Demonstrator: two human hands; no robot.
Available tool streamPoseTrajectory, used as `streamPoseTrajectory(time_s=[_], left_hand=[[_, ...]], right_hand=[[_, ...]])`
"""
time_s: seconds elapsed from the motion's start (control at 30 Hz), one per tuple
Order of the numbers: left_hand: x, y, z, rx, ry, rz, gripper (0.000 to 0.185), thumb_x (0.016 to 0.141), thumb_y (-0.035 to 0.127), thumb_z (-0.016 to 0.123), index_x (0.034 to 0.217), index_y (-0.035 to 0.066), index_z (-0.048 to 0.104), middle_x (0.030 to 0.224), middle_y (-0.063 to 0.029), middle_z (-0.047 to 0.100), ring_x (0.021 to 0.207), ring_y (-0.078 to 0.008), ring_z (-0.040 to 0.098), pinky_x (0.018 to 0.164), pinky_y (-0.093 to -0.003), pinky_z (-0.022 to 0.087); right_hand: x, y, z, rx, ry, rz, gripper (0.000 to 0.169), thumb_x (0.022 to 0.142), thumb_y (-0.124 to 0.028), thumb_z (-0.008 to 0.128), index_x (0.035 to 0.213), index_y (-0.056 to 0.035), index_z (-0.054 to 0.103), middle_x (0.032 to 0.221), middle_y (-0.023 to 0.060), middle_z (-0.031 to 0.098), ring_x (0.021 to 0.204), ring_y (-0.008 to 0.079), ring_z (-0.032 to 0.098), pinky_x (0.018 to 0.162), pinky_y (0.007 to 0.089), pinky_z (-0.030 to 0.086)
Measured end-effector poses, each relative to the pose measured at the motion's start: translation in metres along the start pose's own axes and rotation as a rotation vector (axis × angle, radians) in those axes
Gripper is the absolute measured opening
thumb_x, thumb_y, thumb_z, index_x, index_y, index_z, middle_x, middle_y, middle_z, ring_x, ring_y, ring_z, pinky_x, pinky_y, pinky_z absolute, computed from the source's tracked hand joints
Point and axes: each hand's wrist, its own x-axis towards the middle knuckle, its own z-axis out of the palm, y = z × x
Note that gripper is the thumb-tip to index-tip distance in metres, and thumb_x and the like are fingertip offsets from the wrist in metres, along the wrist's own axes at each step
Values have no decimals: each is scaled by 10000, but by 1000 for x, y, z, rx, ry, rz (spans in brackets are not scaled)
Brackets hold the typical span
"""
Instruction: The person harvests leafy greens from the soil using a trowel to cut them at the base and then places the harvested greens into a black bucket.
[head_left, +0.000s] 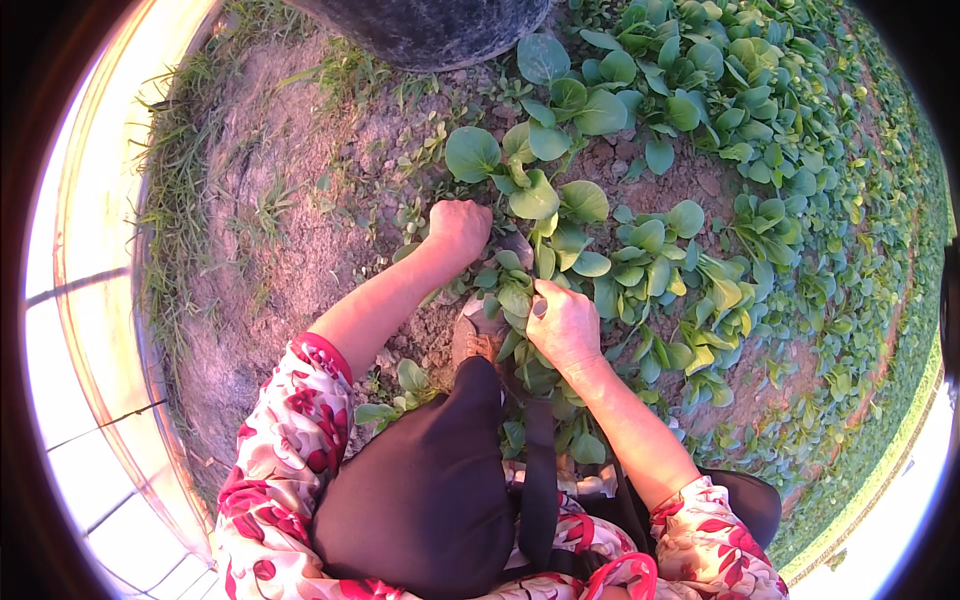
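Observation:
My left hand (461, 225) is closed in a fist low over the soil, beside the broad leaves of a leafy green plant (535, 195). Its fingers are turned away, so whatever they may hold is hidden. The fist of my right hand (564, 324) is wrapped around the handle of a small bladed hand tool (540, 307). A dull metal blade (517, 249), partly covered by leaves, lies between the two hands and seems to belong to it. Just below the blade, more green leaves (514, 296) crowd against my right hand.
My brown shoe (472, 337) stands on soil between the hands, below my dark-trousered knee (427, 495). A dark tub (442, 34) sits at the top. Dense leafy greens (750, 97) fill the right; bare soil (247, 150) and grass edge a pale sheeted wall (90, 322) on the left.

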Motion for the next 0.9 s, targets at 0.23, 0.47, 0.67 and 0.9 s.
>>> streamPoseTrajectory(time_s=[0.23, 0.47, 0.67, 0.9], left_hand=[[8, -9, -16, -106, -62, -72, 189, 841, 173, 522, 934, 81, 659, 883, -136, 690, 844, -284, 680, 713, -397, 544], [12, -17, -34, -475, 267, -115, 320, 888, 294, 545, 1074, 37, 580, 1049, -221, 612, 997, -371, 595, 848, -451, 481], [-8, -2, -12, -347, -96, -98, 370, 840, 335, 599, 1013, 9, 599, 1009, -201, 638, 970, -356, 617, 815, -454, 501], [-24, 15, -7, -69, -259, -70, 290, 766, 233, 620, 1007, 81, 671, 1003, -101, 690, 941, -238, 671, 776, -362, 531]], right_hand=[[17, -1, 4, 377, 57, 249, 223, 756, -84, 621, 953, -5, 689, 822, 220, 663, 768, 355, 660, 700, 384, 535], [28, 11, -37, 348, -52, 241, 151, 750, -98, 620, 856, -22, 696, 797, 209, 658, 778, 364, 648, 699, 392, 521], [7, -11, -67, -27, -205, 38, 115, 704, -68, 605, 776, -42, 689, 728, 208, 647, 725, 376, 644, 684, 436, 527], [12, -20, -66, -147, -207, -115, 71, 643, -52, 623, 691, -11, 655, 653, 221, 624, 656, 373, 644, 647, 441, 531]])
